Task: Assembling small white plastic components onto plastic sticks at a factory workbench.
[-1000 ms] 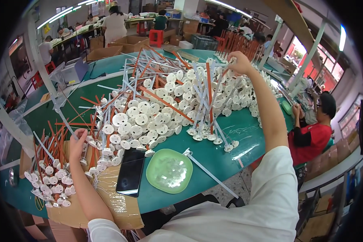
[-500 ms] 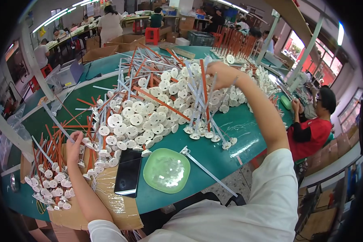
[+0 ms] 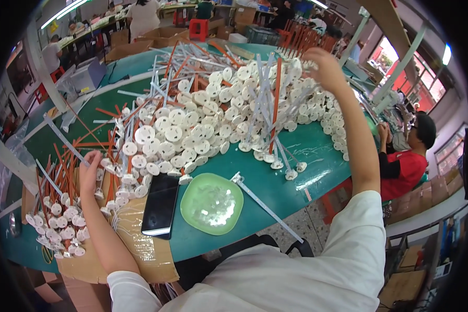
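My left hand (image 3: 90,165) is closed in a pinch on a long grey strip (image 3: 62,136), which slants up and to the left. Clusters of white disc-ended strips (image 3: 62,226) stand and lie below and left of it. At the far right of the big heap of white round discs (image 3: 197,130), my right hand (image 3: 325,70) is raised with its fingers curved apart, and I see nothing held in it. Left of that hand, a bunch of upright grey strips (image 3: 262,104) and an orange strip (image 3: 276,99) rises from white disc bases.
Near me lie a black phone (image 3: 160,205), a green dish (image 3: 212,204) of small shiny pieces, and one grey strip (image 3: 268,208) on the green table (image 3: 317,171). Cardboard (image 3: 145,249) lies under my left forearm. A person in red (image 3: 404,166) sits at the right.
My right hand has left the upright strip bunch and moved right and farther away. My left hand keeps the grey strip in nearly the same place. The whole view has shifted slightly.
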A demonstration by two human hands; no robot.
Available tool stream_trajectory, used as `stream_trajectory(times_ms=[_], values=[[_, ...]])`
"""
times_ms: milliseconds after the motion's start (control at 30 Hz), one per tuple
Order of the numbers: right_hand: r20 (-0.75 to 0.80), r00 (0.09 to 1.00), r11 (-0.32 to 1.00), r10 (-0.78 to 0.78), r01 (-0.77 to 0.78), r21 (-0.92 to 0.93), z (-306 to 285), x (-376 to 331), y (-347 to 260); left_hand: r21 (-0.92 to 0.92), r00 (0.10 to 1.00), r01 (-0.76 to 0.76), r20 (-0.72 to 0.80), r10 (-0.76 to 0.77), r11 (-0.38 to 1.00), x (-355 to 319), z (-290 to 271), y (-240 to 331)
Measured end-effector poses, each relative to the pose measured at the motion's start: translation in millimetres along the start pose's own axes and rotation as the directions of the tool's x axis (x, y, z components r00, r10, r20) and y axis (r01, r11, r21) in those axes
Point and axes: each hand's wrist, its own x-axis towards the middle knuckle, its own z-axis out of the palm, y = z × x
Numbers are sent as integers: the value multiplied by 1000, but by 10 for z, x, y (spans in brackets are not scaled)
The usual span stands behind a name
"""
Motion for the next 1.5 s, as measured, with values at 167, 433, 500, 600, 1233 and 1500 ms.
stream_trajectory(times_ms=[167, 433, 500, 600, 1233, 1500], values=[[-94, 929, 694, 358, -197, 692, -629, -152, -946, 30, 1000, -4, -21, 5, 1000, 36, -86, -58], [559, 812, 801, -166, -220, 557, -83, -1346, -2314, 39, 998, 68, 2, -68, 997, 117, -88, -17], [516, 845, 773, -142, -231, 591, 142, -1360, -2392, 41, 998, 54, 8, -54, 998, 136, -101, -28], [470, 862, 746, -187, -186, 639, 468, -1380, -2456, 19, 999, 52, 6, -52, 998, 129, -129, -142], [-481, 827, 796, 289, -487, -359, -1761, 143, 1087, -15, 1000, 20, -10, -20, 1000, 92, -87, -36], [-657, 639, 855, 401, -518, 18, 512, -305, 1022, -71, 998, 6, -55, -9, 997, 69, -63, -180]])
